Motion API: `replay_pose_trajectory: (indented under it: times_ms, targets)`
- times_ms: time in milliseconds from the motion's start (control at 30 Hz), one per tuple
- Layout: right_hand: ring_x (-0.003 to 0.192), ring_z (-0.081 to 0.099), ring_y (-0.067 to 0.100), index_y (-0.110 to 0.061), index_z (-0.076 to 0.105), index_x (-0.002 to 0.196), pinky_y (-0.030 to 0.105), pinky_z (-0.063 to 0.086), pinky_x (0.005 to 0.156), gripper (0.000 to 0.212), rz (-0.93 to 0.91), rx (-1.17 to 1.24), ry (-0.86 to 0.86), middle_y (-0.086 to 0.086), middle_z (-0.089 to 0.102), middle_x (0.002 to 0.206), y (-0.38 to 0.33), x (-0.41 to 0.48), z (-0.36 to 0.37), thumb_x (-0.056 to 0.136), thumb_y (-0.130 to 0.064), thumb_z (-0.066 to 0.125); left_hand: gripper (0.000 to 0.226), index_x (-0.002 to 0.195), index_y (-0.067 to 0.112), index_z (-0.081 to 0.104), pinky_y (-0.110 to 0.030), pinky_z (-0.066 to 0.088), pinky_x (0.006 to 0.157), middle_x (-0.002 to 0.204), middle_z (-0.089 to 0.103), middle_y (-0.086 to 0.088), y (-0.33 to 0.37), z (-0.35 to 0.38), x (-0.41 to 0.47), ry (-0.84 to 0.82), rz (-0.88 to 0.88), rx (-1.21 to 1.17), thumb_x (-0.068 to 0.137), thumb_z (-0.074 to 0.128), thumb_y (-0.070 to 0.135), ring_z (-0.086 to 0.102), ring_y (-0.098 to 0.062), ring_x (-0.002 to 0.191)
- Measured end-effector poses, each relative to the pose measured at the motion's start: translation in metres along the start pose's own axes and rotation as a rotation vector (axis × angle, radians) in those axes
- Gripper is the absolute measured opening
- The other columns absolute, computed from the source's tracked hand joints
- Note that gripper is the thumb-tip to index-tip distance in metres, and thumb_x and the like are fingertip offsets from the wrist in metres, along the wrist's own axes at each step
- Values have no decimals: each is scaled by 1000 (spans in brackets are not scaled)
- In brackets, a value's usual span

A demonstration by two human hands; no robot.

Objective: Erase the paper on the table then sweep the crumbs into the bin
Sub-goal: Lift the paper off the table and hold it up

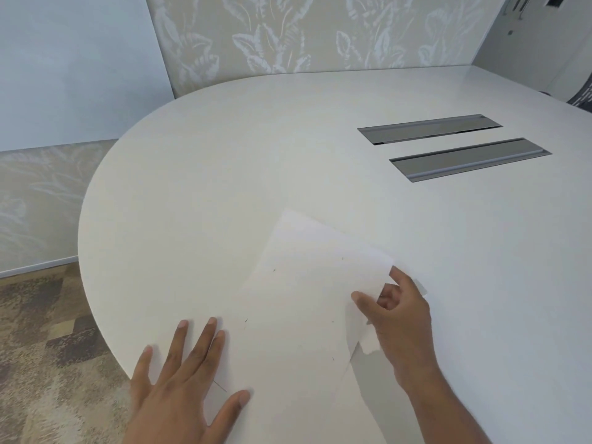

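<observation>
Head camera view: a white sheet of paper (304,283) lay on the near part of a white, round-ended table (224,155). The left hand (173,389) lay flat and released at the paper's near left side, fingers straight and spread, thumb resting on the sheet. The right hand (400,322) was at the paper's right edge, thumb and curled fingers pinching that edge and lifting it off the table, so the corner curled beneath the hand. A few tiny dark crumbs (246,320) were scattered on the paper. Beyond the paper to the right, two long grey hatches (469,159) sat set into the tabletop. Left of the paper, past the table edge, was patterned carpet (48,347).
</observation>
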State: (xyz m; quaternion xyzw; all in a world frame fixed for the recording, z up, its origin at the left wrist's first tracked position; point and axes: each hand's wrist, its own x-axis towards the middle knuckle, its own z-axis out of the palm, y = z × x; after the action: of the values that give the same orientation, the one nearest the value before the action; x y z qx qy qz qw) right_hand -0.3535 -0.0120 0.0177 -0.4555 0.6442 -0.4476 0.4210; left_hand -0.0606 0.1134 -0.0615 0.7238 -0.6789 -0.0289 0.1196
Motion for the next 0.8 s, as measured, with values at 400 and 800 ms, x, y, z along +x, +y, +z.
replay_pose_trajectory:
  times_ms: [400,800]
  targets:
    - [86,76,41,-16,75,97,60,59,86,11,173,111,-125,13,80,89,24,-23,-7,97,-11,65,90,146,22,65,-68,29,117,162,49,9,35,8,-1,50,36,-12,79,52,81,33,-19,154]
    - [99,77,37,-10,77,111,50,59,91,26,267,321,-197,14,80,108,19,-7,-23,101,-1,55,55,147,31,61,-43,47,111,132,65,23,41,-43,53,12,-211,-678,100,55,58,61,-3,125]
